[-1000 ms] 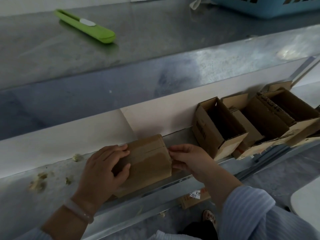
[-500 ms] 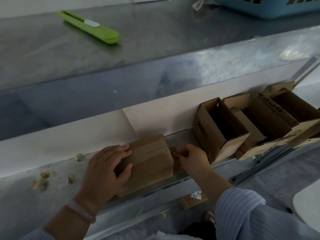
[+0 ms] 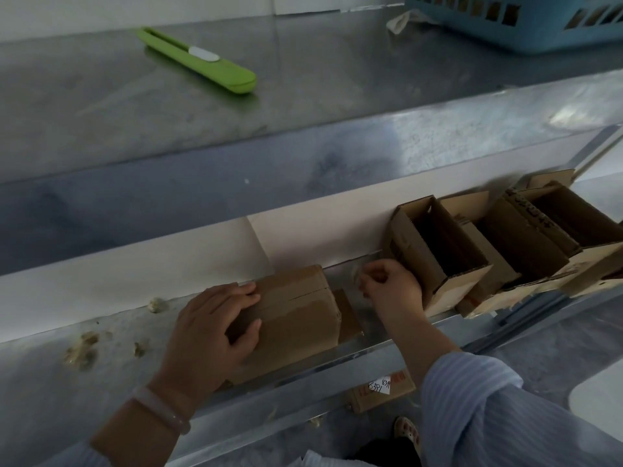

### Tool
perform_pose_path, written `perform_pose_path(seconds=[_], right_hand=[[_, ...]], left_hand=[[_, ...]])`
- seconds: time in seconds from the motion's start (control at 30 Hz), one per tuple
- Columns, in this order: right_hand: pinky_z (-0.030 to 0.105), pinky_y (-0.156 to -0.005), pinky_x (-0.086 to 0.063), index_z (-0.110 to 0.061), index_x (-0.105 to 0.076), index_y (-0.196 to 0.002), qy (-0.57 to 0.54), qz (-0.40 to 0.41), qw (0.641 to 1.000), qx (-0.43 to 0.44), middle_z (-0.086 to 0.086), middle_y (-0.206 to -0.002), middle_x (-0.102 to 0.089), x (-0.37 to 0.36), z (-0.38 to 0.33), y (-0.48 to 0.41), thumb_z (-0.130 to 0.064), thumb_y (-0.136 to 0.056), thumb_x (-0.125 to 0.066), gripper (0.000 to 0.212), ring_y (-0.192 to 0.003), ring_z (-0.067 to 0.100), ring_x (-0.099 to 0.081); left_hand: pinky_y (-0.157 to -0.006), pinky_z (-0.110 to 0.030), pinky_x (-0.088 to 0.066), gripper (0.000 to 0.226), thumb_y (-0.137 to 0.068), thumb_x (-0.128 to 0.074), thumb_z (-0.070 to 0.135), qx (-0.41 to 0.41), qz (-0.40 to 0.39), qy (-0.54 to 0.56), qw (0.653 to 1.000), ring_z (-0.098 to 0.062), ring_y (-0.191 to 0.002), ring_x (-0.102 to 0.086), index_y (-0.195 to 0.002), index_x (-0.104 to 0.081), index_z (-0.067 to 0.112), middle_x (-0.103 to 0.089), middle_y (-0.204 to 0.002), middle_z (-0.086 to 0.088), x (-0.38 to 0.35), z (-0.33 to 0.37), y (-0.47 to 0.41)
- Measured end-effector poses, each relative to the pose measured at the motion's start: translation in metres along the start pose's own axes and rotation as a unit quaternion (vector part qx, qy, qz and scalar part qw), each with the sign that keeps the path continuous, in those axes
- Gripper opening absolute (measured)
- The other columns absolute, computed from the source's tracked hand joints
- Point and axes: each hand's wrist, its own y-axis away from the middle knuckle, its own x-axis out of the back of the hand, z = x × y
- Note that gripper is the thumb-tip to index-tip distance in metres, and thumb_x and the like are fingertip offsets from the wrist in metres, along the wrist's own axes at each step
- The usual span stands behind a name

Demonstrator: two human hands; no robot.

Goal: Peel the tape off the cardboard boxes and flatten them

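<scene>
A closed, taped cardboard box point(image 3: 296, 318) lies on the lower metal shelf point(image 3: 50, 375). My left hand point(image 3: 215, 328) rests on its left part, fingers spread over the top and thumb on the front face. My right hand point(image 3: 391, 291) is to the right of the box, fingers curled, pinching a strip of clear tape point(image 3: 355, 273) pulled away from the box's right end. The tape is thin and hard to make out.
Several opened cardboard boxes point(image 3: 435, 251) stand on the shelf to the right. A green utility knife point(image 3: 199, 60) lies on the upper steel surface, a blue basket point(image 3: 519, 18) at the back right. Crumbs of debris point(image 3: 81, 348) sit at left. Another box point(image 3: 381, 389) lies below.
My right hand left the box's right edge, curled and moved right and up, drawing tape off the end. The left hand stayed on the box.
</scene>
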Motion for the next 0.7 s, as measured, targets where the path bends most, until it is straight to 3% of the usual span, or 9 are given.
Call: perform_pose_path(seconds=[0.1,0.2,0.27,0.4,0.5,0.7], right_hand=[[0.037,-0.076,-0.058,-0.03,-0.056,-0.086,-0.042,0.015,0.999,0.006,-0.002,-0.088,-0.065,-0.001,-0.005,-0.001,-0.017,-0.083,-0.075,0.024,-0.082,0.017,-0.065],[0.026,-0.069,-0.049,-0.027,-0.065,-0.091,-0.031,0.011,0.999,0.003,-0.005,-0.086,-0.065,-0.001,-0.017,-0.002,-0.028,-0.089,-0.069,0.005,-0.081,0.013,-0.062],[0.026,-0.068,-0.047,-0.025,-0.069,-0.094,-0.031,0.001,1.0,0.001,-0.004,-0.084,-0.066,-0.001,-0.021,-0.003,-0.033,-0.094,-0.061,0.011,-0.079,0.014,-0.062],[0.027,-0.074,-0.047,-0.027,-0.064,-0.098,-0.009,0.023,0.999,0.022,-0.011,-0.085,-0.06,0.002,-0.022,-0.005,-0.024,-0.094,-0.062,0.006,-0.079,0.007,-0.055],[0.021,-0.066,-0.043,-0.027,-0.054,-0.092,-0.037,0.051,0.997,0.04,-0.007,-0.087,-0.059,0.003,-0.022,-0.006,-0.017,-0.088,-0.069,0.018,-0.08,0.006,-0.054],[0.021,-0.063,-0.041,-0.03,-0.061,-0.094,-0.032,0.017,0.999,0.021,-0.007,-0.086,-0.06,0.0,-0.026,-0.006,-0.039,-0.096,-0.056,0.011,-0.078,0.007,-0.054]], left_hand=[[-0.101,-0.031,-0.042,0.041,-0.084,-0.053,0.046,0.001,0.002,0.001,1.0,-0.001,-0.116,-0.05,-0.112,-0.069,0.02,-0.061,-0.124,0.012,0.0,0.0,0.0],[-0.102,-0.029,-0.04,0.041,-0.084,-0.053,0.046,-0.001,0.002,0.004,1.0,0.001,-0.116,-0.049,-0.112,-0.068,0.021,-0.061,-0.124,0.013,0.001,0.0,0.0],[-0.102,-0.027,-0.038,0.042,-0.083,-0.053,0.047,0.001,0.001,0.004,1.0,0.002,-0.116,-0.047,-0.113,-0.068,0.021,-0.06,-0.124,0.014,0.001,-0.001,0.0],[-0.102,-0.029,-0.04,0.042,-0.083,-0.053,0.047,0.004,0.002,0.004,1.0,-0.003,-0.117,-0.051,-0.113,-0.068,0.021,-0.061,-0.124,0.013,0.0,-0.002,0.0],[-0.102,-0.029,-0.04,0.041,-0.083,-0.053,0.046,0.002,0.004,0.004,1.0,-0.005,-0.116,-0.053,-0.111,-0.069,0.02,-0.062,-0.124,0.012,0.0,-0.002,0.0],[-0.102,-0.031,-0.041,0.042,-0.083,-0.053,0.047,0.005,0.003,0.005,1.0,-0.004,-0.117,-0.052,-0.112,-0.068,0.021,-0.061,-0.124,0.013,-0.001,-0.002,0.001]])
